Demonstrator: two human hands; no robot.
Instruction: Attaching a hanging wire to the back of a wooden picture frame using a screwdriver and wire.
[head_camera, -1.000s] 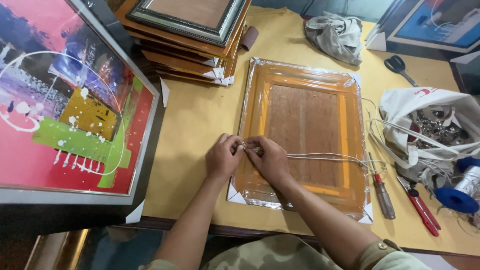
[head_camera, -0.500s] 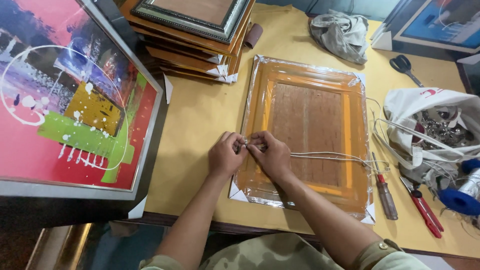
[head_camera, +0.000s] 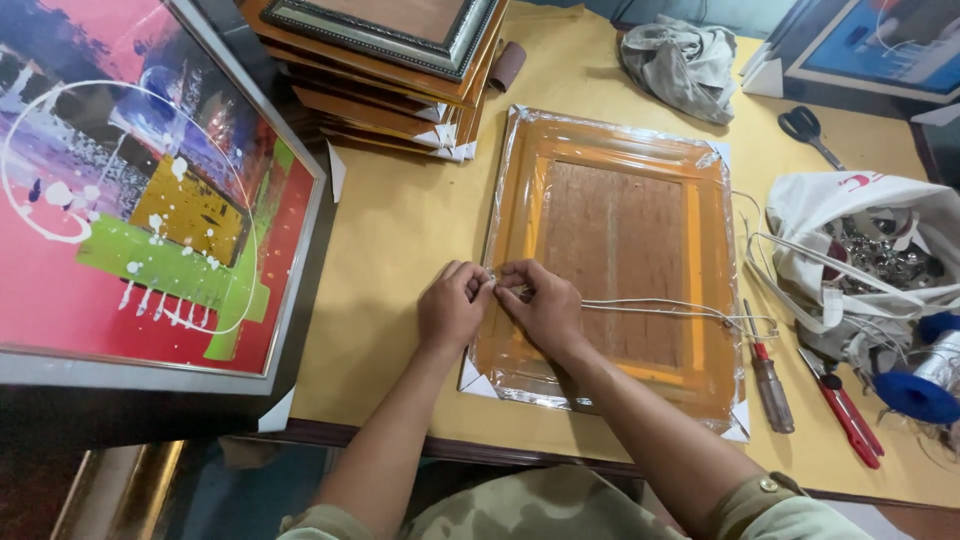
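Plastic-wrapped orange frame (head_camera: 615, 260) face-down, white wire (head_camera: 660, 308) across it

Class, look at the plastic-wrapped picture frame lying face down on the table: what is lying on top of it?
On the wrapped frame rest the left hand and right hand, pinching a white cord that runs across to its right edge. The fingers hide whatever the cord attaches to.

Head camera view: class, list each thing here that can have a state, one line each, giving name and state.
Wrapped picture frame: face down, flat on the table.
Hanging wire: slack across the frame back, one end pinched at the left rail.
Left hand: closed on the wire end.
Right hand: closed on the wire end.
Scissors: shut, lying flat.
Screwdriver: lying loose.
White bag: open.
Frame stack: piled.
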